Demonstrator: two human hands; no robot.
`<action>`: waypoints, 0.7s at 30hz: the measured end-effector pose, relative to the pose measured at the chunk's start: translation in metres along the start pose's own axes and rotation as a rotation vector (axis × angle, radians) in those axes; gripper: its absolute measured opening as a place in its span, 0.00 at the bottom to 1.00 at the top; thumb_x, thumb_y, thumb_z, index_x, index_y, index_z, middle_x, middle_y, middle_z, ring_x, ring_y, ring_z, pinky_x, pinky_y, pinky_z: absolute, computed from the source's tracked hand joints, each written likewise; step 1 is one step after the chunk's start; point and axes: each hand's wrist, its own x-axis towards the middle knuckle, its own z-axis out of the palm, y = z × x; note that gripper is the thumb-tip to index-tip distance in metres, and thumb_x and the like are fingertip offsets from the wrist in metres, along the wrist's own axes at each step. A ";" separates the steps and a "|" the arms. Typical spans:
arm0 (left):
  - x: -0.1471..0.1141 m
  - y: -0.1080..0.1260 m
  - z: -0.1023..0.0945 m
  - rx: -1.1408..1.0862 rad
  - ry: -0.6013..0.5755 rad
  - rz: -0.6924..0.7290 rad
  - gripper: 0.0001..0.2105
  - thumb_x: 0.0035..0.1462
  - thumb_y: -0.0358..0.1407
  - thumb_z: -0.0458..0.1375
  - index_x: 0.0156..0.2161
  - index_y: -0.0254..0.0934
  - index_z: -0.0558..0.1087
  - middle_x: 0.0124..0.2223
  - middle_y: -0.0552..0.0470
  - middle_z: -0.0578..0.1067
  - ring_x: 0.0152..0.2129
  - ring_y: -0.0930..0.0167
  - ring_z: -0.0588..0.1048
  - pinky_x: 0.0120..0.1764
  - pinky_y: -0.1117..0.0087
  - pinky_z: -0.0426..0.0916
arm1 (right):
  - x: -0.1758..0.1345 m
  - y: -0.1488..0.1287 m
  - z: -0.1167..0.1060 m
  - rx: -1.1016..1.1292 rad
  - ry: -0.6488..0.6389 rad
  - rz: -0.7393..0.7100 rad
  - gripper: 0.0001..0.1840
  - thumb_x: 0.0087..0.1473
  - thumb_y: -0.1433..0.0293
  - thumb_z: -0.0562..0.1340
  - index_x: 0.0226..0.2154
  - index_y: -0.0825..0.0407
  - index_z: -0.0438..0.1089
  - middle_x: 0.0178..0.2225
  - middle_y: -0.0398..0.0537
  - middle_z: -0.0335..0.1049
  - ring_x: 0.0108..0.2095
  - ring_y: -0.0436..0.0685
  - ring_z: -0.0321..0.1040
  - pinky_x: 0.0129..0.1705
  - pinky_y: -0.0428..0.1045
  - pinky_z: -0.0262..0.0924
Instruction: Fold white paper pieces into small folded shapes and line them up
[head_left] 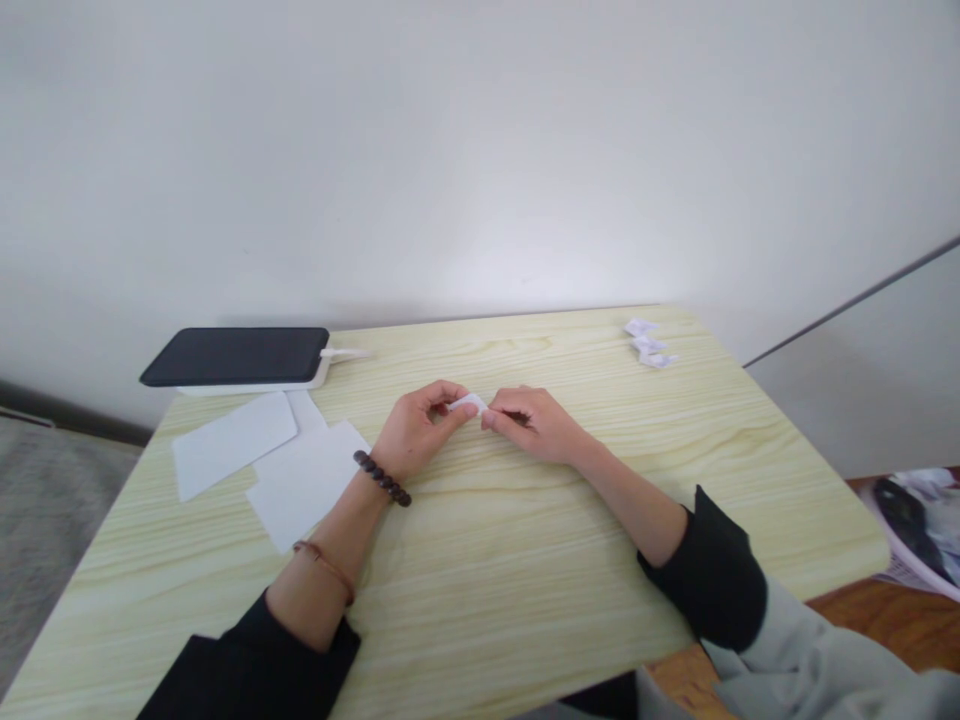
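Observation:
A small folded piece of white paper (pixel 469 401) is held between my two hands above the middle of the table. My left hand (pixel 421 428) pinches it between thumb and fingers from the left. From the right, my right hand (pixel 536 424) grips its other end with thumb and forefinger. Fingers cover much of the paper, so its full shape is hidden. Several flat white paper sheets (pixel 232 446) lie overlapping to the left of my left hand. At the far right of the table stand a few small folded white paper pieces (pixel 648 344) in a row.
A black-screened phone (pixel 240 356) rests on a white block at the back left, with a white cable (pixel 346 353) plugged in. A white wall (pixel 495 160) borders the table's (pixel 525 590) back edge. Beyond the right edge, a basket (pixel 911 545) holds crumpled stuff.

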 end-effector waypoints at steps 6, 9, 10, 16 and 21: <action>0.001 0.002 -0.003 -0.082 0.031 -0.043 0.13 0.45 0.45 0.64 0.28 0.35 0.76 0.30 0.50 0.79 0.29 0.68 0.75 0.35 0.68 0.69 | -0.001 -0.001 0.000 0.073 0.011 0.006 0.15 0.60 0.65 0.54 0.26 0.53 0.68 0.23 0.41 0.63 0.24 0.47 0.58 0.28 0.44 0.50; 0.000 0.002 -0.004 -0.143 0.055 -0.081 0.13 0.43 0.44 0.66 0.28 0.35 0.77 0.28 0.50 0.79 0.24 0.70 0.75 0.30 0.70 0.69 | 0.000 -0.001 -0.001 0.133 0.033 0.027 0.15 0.60 0.65 0.54 0.27 0.54 0.69 0.23 0.42 0.64 0.23 0.47 0.57 0.27 0.44 0.50; 0.000 0.002 -0.004 -0.152 0.063 -0.084 0.12 0.42 0.43 0.66 0.27 0.35 0.77 0.28 0.51 0.79 0.24 0.71 0.74 0.29 0.71 0.69 | 0.000 -0.001 -0.001 0.146 0.037 0.025 0.14 0.59 0.66 0.55 0.26 0.54 0.69 0.22 0.42 0.63 0.23 0.47 0.57 0.27 0.44 0.50; 0.001 0.003 -0.002 -0.198 0.078 -0.138 0.13 0.41 0.43 0.67 0.27 0.34 0.77 0.25 0.52 0.78 0.20 0.74 0.72 0.24 0.74 0.66 | 0.000 -0.001 -0.001 0.220 0.035 0.059 0.15 0.59 0.66 0.55 0.26 0.55 0.69 0.21 0.41 0.62 0.22 0.46 0.56 0.25 0.43 0.49; 0.002 -0.001 -0.003 -0.303 0.054 -0.091 0.20 0.43 0.44 0.67 0.39 0.34 0.75 0.29 0.51 0.79 0.20 0.76 0.70 0.27 0.75 0.67 | -0.001 0.000 -0.002 0.326 0.026 0.153 0.16 0.59 0.66 0.53 0.24 0.55 0.68 0.18 0.38 0.58 0.20 0.46 0.53 0.24 0.44 0.48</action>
